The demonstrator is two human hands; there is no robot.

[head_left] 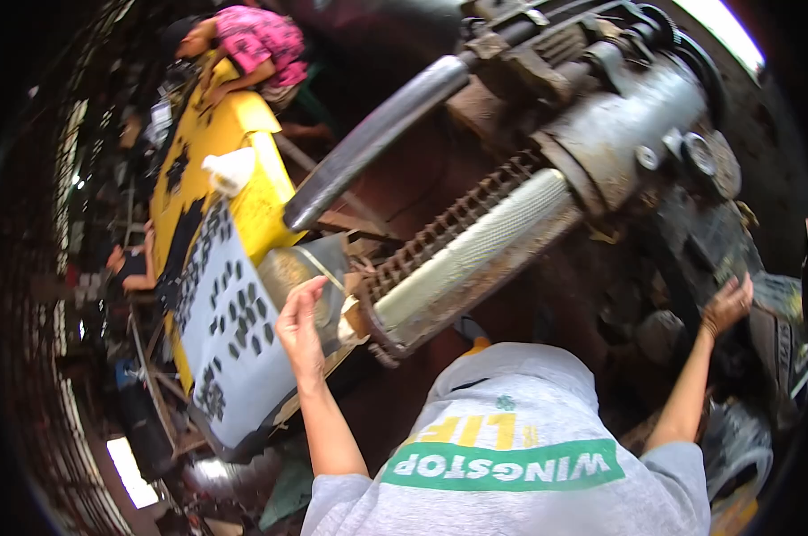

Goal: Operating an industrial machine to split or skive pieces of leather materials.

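Observation:
In front of me a greasy metal machine runs diagonally from upper right to the middle. Its long lower part carries a pale textured cylinder beside a rusty toothed or coiled bar. A thick metal bar sticks out from it to the left. My left hand is raised near the machine's near end, fingers stretched out and nothing visible in them. Close to it lies a clear plastic bag. Far to the right, my right hand hovers beside plastic-covered items, fingers loosely apart, seemingly holding nothing.
On the left stands a yellow-covered table with a grey sheet bearing many small dark pieces. A whitish container rests on the yellow. A person in a pink patterned top leans over its far end; another person is beyond it.

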